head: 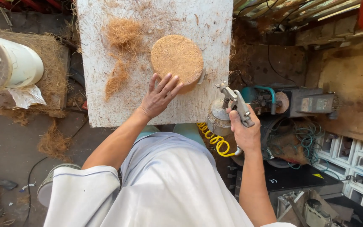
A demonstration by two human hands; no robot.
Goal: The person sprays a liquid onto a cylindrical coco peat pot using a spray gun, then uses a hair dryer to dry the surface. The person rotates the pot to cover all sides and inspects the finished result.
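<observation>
Left hand [158,97] fingers [169,85] splayed flat, tips pressing the near edge of the round coir disc [177,59], pinning it to the white board [106,84]. Right hand [244,132] clenched around the spray gun [235,105], held off to the side; nozzle aim unclear. Yellow coiled hose [216,142] hangs below. Loose fibre clumps [122,33] lie beside the disc.

Only 1 camera is giving the picture here. It is sitting on the person's head and is looking almost straight down, close over the arms and lap. It is facing the white board [156,63] at the far side, while the left hand [159,96] and right hand [244,132] are showing near the middle.
</observation>
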